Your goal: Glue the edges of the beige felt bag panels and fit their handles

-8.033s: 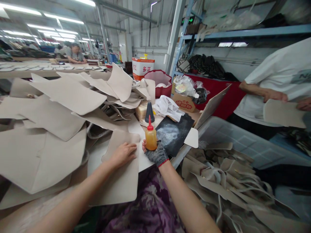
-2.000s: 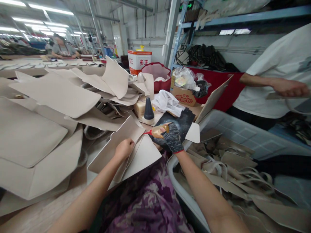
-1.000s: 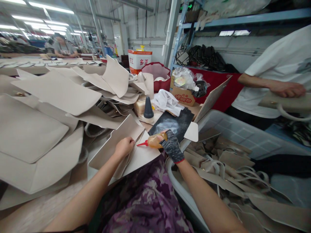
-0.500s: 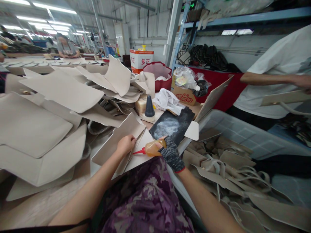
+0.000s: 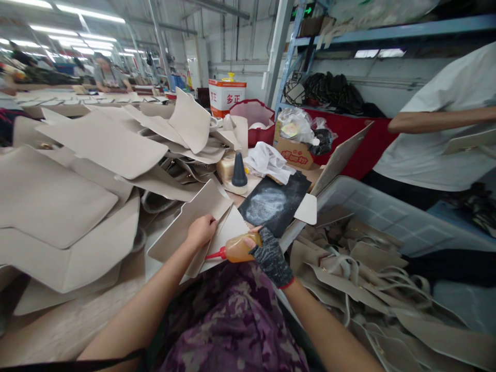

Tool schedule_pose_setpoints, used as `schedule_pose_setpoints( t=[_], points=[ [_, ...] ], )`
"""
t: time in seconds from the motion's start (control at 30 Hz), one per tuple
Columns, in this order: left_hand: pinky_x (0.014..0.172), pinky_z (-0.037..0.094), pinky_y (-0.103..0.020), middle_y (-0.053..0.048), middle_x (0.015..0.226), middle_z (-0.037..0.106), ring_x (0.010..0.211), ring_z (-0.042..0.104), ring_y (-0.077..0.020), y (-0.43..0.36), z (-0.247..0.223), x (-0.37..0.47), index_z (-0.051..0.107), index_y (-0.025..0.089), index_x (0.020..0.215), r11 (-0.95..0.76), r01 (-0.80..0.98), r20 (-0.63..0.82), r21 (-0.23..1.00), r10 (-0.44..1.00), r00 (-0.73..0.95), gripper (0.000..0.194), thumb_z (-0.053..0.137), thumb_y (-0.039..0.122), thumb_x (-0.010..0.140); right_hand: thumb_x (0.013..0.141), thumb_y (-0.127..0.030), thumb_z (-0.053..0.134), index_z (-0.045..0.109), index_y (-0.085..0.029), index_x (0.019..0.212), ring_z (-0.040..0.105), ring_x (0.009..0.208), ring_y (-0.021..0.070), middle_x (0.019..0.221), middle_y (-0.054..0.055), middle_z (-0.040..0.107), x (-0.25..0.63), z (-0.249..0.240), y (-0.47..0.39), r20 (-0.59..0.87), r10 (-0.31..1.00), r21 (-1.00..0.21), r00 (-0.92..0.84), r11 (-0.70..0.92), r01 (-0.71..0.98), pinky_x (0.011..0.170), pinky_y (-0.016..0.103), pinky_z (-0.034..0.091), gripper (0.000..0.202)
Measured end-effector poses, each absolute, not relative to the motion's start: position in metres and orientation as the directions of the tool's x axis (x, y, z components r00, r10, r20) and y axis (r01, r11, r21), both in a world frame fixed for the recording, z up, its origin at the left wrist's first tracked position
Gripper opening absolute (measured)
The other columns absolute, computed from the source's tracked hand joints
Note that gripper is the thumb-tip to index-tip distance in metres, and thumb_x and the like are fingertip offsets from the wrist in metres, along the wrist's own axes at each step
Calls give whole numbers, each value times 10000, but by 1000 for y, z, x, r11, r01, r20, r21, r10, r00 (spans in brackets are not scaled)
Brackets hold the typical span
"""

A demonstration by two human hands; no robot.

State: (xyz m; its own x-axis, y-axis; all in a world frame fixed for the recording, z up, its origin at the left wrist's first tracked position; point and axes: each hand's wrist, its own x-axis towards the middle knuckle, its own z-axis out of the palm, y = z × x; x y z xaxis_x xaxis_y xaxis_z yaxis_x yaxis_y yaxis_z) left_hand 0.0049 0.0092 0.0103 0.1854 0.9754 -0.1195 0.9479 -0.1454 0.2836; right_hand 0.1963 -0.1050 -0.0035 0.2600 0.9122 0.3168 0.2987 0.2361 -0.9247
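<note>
We grip the bottle (image 5: 241, 249) in our right hand (image 5: 268, 253), tipped sideways, its red nozzle (image 5: 222, 252) pointing left by the panel (image 5: 176, 227), and our left hand (image 5: 201, 230) pinches that panel, right of the pile (image 5: 104, 147)!

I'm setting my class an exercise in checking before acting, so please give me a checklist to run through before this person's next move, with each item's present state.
1. Bottle in hand: ok, the right hand grips it, lying on its side.
2. Panel steadied: ok, the left hand holds it with one side raised.
3. Both hands gloved: not ok, only the right is.
4. Nozzle touching the panel: cannot tell; it points toward it.
5. Liquid leaving the nozzle: cannot tell, too small to see.
6. Cone upright, apart from both hands: ok.
</note>
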Motion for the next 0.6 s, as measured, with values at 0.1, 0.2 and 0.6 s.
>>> schedule_pose_setpoints(
  t=[0.1, 0.2, 0.6],
  points=[
    [764, 465, -280, -117, 1029, 726, 943, 664, -242, 10, 9, 2, 687, 172, 1009, -164, 945, -124, 283, 971, 205, 358, 398, 375, 951, 711, -486, 684, 619, -195, 826, 617, 723, 217, 779, 50, 655, 207, -5, -100, 155, 948, -986, 277, 131, 104, 727, 375, 542, 319],
    [821, 460, -272, -116, 1065, 695, 979, 646, -226, 7, 7, -2, 677, 176, 1073, -229, 930, -133, 287, 952, 276, 372, 351, 324, 972, 792, -599, 542, 600, -186, 788, 579, 577, 188, 694, 54, 633, 225, -5, -98, 33, 971, -994, 237, 56, -89, 515, 313, 494, 417],
    [836, 498, -295, -114, 1123, 627, 867, 659, -214, 27, 31, 6, 570, 250, 1317, -449, 864, -364, 228, 784, 503, 502, 509, 134, 832, 704, -541, 543, 638, -212, 933, 611, 689, 185, 849, 74, 689, 232, -29, -104, -232, 972, -615, -31, -171, -770, 473, 240, 376, 412]
  ],
)
